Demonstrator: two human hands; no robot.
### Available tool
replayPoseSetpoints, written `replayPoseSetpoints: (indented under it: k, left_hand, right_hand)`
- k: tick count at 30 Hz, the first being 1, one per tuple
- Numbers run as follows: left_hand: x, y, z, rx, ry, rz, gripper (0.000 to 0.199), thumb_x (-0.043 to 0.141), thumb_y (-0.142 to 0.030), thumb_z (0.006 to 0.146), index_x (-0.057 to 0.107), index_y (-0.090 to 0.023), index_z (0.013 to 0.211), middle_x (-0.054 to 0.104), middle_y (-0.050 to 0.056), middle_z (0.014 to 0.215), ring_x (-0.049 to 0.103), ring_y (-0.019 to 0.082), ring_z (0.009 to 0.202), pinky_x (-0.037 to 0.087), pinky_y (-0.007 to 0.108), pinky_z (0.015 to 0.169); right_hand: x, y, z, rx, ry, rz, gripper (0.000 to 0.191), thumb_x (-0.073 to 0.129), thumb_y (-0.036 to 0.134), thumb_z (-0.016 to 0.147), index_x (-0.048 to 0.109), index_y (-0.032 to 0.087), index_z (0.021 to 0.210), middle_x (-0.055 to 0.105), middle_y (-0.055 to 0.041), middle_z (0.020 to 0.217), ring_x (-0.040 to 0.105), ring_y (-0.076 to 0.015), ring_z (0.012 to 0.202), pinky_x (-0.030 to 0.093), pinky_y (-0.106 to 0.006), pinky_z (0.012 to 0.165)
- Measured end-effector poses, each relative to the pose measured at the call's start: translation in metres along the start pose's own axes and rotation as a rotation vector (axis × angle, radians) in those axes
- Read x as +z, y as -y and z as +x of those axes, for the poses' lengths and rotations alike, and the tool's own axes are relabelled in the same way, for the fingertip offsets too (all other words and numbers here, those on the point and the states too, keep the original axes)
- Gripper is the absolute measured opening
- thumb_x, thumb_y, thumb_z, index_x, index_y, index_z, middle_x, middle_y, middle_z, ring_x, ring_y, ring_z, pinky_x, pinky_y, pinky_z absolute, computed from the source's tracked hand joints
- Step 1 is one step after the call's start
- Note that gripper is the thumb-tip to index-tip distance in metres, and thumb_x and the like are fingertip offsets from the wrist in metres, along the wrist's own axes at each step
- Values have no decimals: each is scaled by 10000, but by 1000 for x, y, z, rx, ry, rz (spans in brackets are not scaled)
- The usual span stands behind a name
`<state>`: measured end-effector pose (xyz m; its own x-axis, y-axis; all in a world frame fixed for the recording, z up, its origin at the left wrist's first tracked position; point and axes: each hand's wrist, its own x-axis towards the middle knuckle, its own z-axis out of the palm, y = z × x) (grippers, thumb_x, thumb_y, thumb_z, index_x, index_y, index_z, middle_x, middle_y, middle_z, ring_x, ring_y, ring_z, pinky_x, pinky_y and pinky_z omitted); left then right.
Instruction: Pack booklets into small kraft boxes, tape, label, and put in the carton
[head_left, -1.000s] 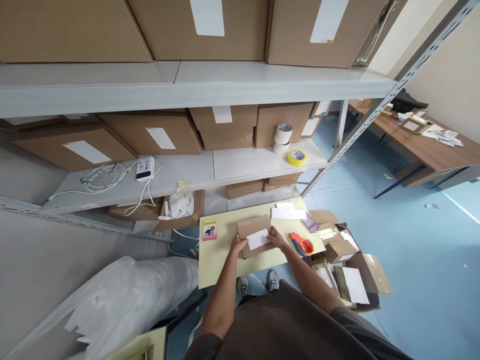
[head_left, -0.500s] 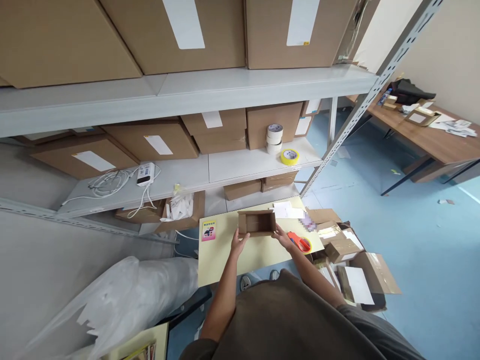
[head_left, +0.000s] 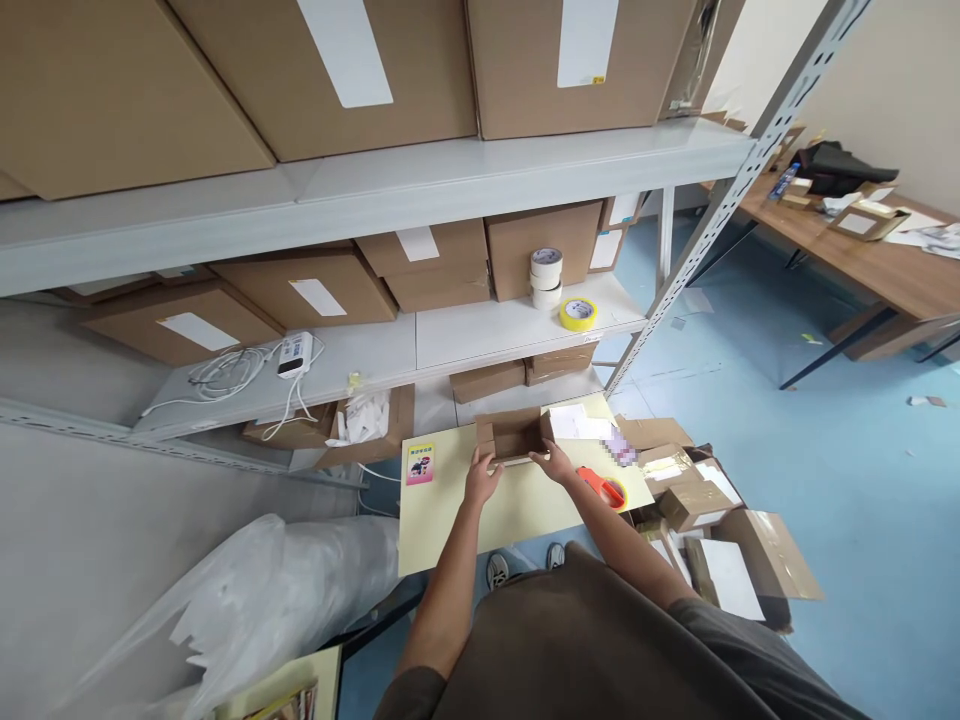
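Note:
An open, shallow cardboard box (head_left: 510, 420) is at the far edge of the pale yellow table (head_left: 450, 520), its inside facing up with nothing visible in it. My left hand (head_left: 482, 480) grips its near left corner, with the thumb along the front edge. At the near right corner, my right hand (head_left: 553, 463) has its fingers on the box's wall. To the right lies an orange-red tape dispenser (head_left: 600, 488) with yellow tape. A small yellow-and-pink booklet (head_left: 421, 464) rests on the left. White papers (head_left: 577, 422) are right of the box.
Ahead stands a metal shelf rack (head_left: 450, 340) with cartons, white tape rolls (head_left: 546, 278), a yellow tape roll (head_left: 578, 314) and a white power strip (head_left: 295, 354). Cardboard scraps (head_left: 720, 540) pile up at the right. A plastic-wrapped bundle (head_left: 300, 580) sits at the left.
The box has moved slightly away from me. My right hand has shifted left from the box's right side onto its near right corner. The view has turned a little.

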<state>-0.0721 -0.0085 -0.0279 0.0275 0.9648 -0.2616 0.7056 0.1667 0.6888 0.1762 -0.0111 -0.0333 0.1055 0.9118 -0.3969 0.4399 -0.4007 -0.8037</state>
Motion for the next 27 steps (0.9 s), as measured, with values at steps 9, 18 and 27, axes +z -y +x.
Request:
replayPoseSetpoints:
  k: [9,18,27]
  left_hand:
    - [-4,-5,30,-63,56,-45,700,815,-487,796,622,-212,1410,169,158,1750,420,330,1513,382,385,1196]
    - [-26,-8,-4,-19,-175,-69,843,794,-274,799,447,-257,1567,250,116,1734,285,286,1583,316,429,1253]
    - [-70,42,-56,-60,-348,-225,680,669,-250,882,490,-287,1537,504,80,1598,473,259,1471,428,430,1184]
  right_hand:
    - [7,-1,44,-82,71,92,845,791,534,773,509,252,1519,515,-130,1578,437,-338,1492,345,-480,1221]
    - [-5,7,35,-216,-121,89,766,663,590,840,500,242,1502,524,-125,1544,460,-326,1451,396,-458,1185]
    - [42,66,-1,-333,-39,185,653,603,479,849,549,235,1452,613,-131,1465,610,-334,1288,555,-448,978]
